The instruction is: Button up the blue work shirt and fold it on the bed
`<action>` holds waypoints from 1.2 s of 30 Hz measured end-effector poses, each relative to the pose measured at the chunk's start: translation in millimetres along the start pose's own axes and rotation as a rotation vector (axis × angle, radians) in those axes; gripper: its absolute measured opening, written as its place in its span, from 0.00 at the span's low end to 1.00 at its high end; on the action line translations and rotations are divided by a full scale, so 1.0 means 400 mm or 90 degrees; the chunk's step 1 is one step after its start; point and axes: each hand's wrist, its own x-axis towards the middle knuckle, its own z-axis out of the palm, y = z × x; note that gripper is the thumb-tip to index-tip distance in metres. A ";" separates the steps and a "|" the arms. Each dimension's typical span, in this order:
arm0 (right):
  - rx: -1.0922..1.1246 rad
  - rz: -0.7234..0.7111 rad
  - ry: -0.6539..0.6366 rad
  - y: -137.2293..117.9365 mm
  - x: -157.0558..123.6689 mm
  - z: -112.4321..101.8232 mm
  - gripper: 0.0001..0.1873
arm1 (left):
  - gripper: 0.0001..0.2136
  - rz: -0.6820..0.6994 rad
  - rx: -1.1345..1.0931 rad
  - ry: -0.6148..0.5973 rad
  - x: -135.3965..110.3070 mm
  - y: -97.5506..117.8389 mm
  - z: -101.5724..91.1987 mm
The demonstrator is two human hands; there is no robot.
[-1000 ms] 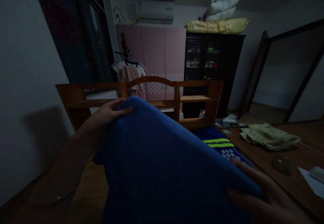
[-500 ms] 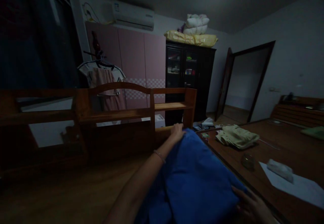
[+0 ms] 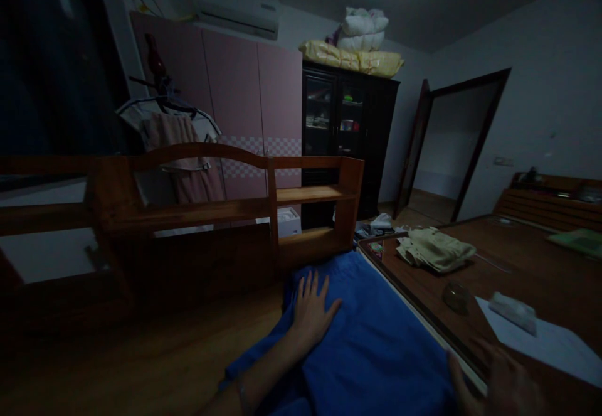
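Note:
A blue cloth [image 3: 376,347] lies spread on a wooden surface in front of me. My left hand [image 3: 311,307] rests flat on its upper left part, fingers stretched out and apart. My right hand [image 3: 498,381] is low at the right, at the cloth's right edge beside a dark wooden board [image 3: 531,278]; its fingers look spread but are dim and blurred.
A wooden headboard with shelves [image 3: 226,209] stands just beyond the cloth. The board at the right carries a folded yellowish garment [image 3: 435,248], a small glass [image 3: 455,297] and a white paper with a packet [image 3: 515,312]. Pink wardrobe [image 3: 244,96], dark cabinet [image 3: 348,127] and open doorway [image 3: 446,146] behind.
The blue cloth has come down from being held up and now lies flat. My left hand let go of its top edge and pressed flat on it; the view swung right.

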 end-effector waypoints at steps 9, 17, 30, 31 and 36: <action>-0.164 -0.412 -0.084 -0.262 0.143 0.193 0.28 | 0.23 0.022 0.026 0.025 -0.040 -0.024 -0.024; -0.235 -0.388 -0.266 -0.004 0.145 0.365 0.32 | 0.31 -0.057 0.030 0.056 -0.042 -0.041 -0.019; -0.195 -0.359 -0.208 -0.012 0.128 0.359 0.31 | 0.36 -0.127 0.056 0.033 -0.058 -0.048 0.035; -0.184 -0.357 -0.203 -0.009 0.128 0.359 0.31 | 0.36 -0.138 0.059 0.024 -0.058 -0.045 0.032; -0.111 -0.338 -0.170 -0.003 0.126 0.355 0.29 | 0.36 -0.161 0.052 -0.126 -0.109 -0.027 -0.081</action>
